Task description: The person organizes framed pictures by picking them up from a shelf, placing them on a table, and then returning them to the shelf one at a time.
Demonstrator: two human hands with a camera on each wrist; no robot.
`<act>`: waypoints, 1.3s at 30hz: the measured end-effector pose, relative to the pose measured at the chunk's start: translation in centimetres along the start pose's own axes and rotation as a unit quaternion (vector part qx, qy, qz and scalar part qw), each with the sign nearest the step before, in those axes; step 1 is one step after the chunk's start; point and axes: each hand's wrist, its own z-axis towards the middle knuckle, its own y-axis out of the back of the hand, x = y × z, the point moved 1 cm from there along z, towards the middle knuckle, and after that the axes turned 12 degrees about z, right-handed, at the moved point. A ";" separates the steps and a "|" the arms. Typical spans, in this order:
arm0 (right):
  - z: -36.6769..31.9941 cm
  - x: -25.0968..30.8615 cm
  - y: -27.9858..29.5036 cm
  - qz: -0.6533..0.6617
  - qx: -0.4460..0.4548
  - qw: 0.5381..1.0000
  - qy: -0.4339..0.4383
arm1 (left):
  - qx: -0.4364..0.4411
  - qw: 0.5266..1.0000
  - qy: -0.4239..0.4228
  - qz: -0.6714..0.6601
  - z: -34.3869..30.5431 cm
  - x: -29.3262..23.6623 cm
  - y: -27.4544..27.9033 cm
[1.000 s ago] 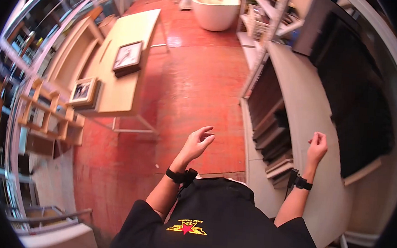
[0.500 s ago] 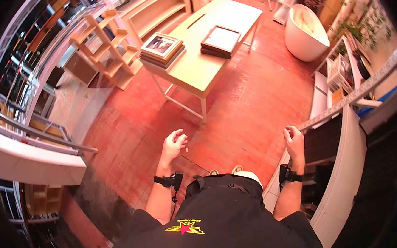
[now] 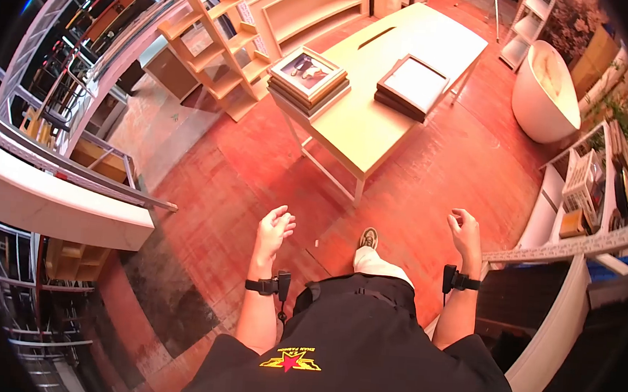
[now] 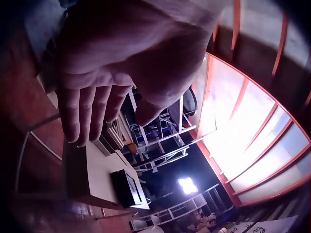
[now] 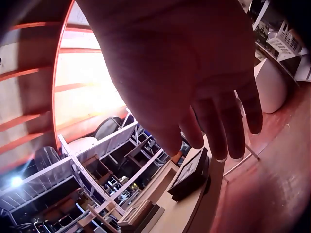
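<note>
My left hand (image 3: 273, 234) hangs over the red floor with its fingers loosely bent, holding nothing. To the right, my right hand (image 3: 464, 234) is held at about the same height, also bare of any object. In the wrist views, the fingers of the left hand (image 4: 112, 73) and of the right hand (image 5: 194, 73) extend away from the palms. Ahead stands a pale wooden table (image 3: 354, 137). On its near left end sits a stack of picture frames (image 3: 309, 78); a second, lower stack of dark-edged frames (image 3: 412, 85) lies farther right. Both hands are apart from the table.
A stepped wooden shelf (image 3: 218, 54) leans left of the table, with a low wooden bookcase (image 3: 312, 17) behind. A white bathtub (image 3: 547, 96) stands at the back right. A shelving rack with a white basket (image 3: 583, 178) is on the right. A pale slab (image 3: 73, 201) juts in at left.
The view has swung to the right-hand side's opposite, so the table now lies ahead. One foot has come forward on the floor. Both hands stay raised and hold nothing.
</note>
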 end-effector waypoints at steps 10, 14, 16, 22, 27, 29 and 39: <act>14.7 0.0 -3.2 -0.012 0.069 0.997 -0.016 | -0.043 0.999 0.018 0.018 9.1 -6.9 -2.6; 18.9 0.9 -5.7 -0.015 0.117 0.993 -0.015 | -0.061 0.998 0.030 0.004 11.4 -7.6 -2.5; 20.5 1.5 -7.3 -0.023 0.138 0.990 -0.028 | -0.067 0.997 0.044 0.002 12.5 -7.4 -2.0; 24.6 3.5 -13.0 0.025 0.234 0.971 -0.042 | -0.069 0.993 0.080 -0.046 17.1 -6.5 -0.7; 29.3 3.5 -18.7 0.037 0.240 0.967 -0.076 | -0.060 0.988 0.080 -0.119 25.0 -7.0 -0.3; 31.8 3.9 -20.9 0.061 0.237 0.967 -0.076 | -0.057 0.988 0.077 -0.124 28.8 -7.2 -0.4; 44.2 10.1 -32.2 0.049 0.188 0.980 -0.042 | -0.133 0.988 0.013 0.079 43.4 -5.2 -4.0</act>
